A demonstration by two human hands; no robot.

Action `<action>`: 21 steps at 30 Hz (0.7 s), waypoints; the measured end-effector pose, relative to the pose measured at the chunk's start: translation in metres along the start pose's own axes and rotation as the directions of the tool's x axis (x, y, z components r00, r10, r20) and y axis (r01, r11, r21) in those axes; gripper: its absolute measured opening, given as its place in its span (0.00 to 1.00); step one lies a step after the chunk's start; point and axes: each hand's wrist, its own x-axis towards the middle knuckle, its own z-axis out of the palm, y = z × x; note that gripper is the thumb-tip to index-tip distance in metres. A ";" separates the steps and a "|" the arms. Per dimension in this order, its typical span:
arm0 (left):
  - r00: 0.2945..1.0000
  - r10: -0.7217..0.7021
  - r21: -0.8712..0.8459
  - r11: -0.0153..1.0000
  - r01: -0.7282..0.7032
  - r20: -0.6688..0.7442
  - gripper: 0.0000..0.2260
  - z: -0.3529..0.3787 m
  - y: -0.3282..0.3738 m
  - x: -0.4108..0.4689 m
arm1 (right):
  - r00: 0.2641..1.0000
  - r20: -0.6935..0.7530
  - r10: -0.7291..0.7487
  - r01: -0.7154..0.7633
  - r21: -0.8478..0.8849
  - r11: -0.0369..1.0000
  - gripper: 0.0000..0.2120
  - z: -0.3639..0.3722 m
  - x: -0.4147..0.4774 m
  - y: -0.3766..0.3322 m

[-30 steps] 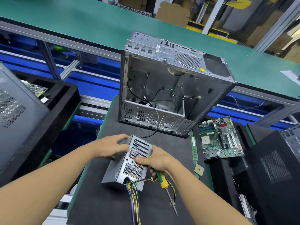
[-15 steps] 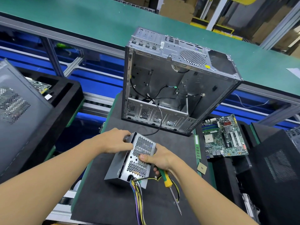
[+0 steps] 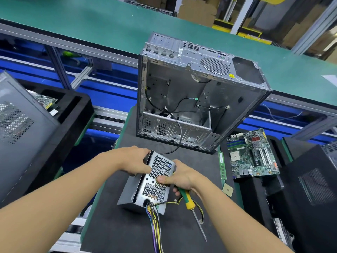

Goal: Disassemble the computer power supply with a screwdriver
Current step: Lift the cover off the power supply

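One power supply [image 3: 155, 181], one screwdriver [image 3: 189, 199], one open computer case [image 3: 182, 99], one RAM stick [image 3: 222, 166], two hands, and two motherboards [image 3: 251, 154] [image 3: 42, 100] are visible.

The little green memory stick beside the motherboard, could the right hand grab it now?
Probably not right away. The right hand is busy holding the screwdriver and pressing on the power supply. The memory stick lies uncovered just to its right, so the path looks clear once that hand lets go.

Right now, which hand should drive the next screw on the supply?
Right. The right hand already holds the screwdriver in its palm, thumb on the supply. The left hand grips the supply's far end, so it seems better kept steadying.
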 end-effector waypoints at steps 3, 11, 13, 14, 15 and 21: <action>1.000 -0.013 0.021 1.000 0.013 0.016 0.36 0.002 0.008 0.001 | 0.997 -0.063 0.054 -0.049 0.083 0.995 0.41 -0.003 -0.001 -0.012; 0.998 -0.012 -0.007 1.000 0.012 -0.068 0.16 0.013 0.029 0.000 | 0.971 -0.230 0.072 -0.082 -0.034 0.996 0.35 0.005 0.003 -0.030; 0.999 -0.015 -0.110 0.994 0.010 -0.050 0.11 0.013 0.030 -0.001 | 0.978 -0.201 0.052 -0.060 -0.035 0.998 0.32 0.003 0.000 -0.026; 0.998 -0.023 -0.135 0.991 0.016 -0.050 0.11 0.012 0.030 -0.001 | 0.982 -0.186 0.040 -0.046 -0.032 0.998 0.30 0.002 0.000 -0.024; 0.998 -0.039 -0.162 0.986 0.030 -0.054 0.12 0.011 0.031 -0.002 | 0.984 -0.175 0.031 -0.036 -0.028 0.999 0.29 0.003 0.000 -0.022; 0.997 -0.056 -0.244 0.969 0.040 -0.058 0.12 0.005 0.035 -0.007 | 0.975 -0.220 0.031 -0.052 -0.091 0.995 0.24 0.007 0.005 -0.025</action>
